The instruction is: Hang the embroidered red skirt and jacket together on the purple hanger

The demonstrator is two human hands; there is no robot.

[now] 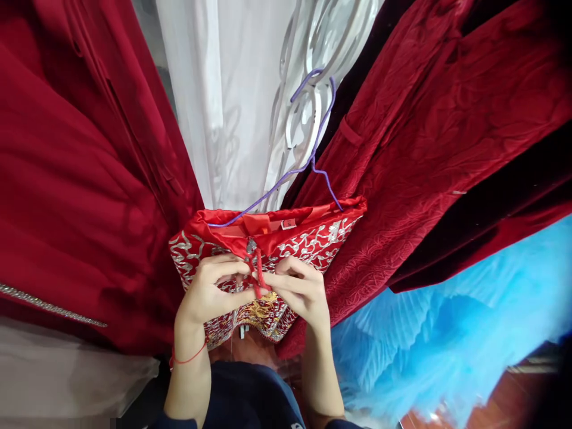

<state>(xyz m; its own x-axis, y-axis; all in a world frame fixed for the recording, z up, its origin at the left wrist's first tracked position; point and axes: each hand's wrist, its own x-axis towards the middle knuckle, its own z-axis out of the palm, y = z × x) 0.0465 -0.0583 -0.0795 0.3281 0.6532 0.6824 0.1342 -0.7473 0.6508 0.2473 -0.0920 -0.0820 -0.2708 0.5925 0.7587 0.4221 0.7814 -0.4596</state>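
A red garment (319,241) with silver and gold embroidery hangs in front of me from a thin purple hanger (279,182). Its satin top edge spreads over the hanger's arms, and a small label (288,224) shows inside. At the middle of its front is a short red cord (260,268). My left hand (213,292) pinches the cord from one side, fingers closed. From the other side my right hand (301,291) holds it too, fingertips almost meeting the left ones. The fingers partly hide the cord's lower end.
Dark red garments hang close on the left (89,167) and right (429,119). Behind are white fabric (236,107) and a white curved ornamental frame (308,125) near the hanger's hook. Fluffy blue fabric (469,322) fills the lower right, above a reddish floor (513,396).
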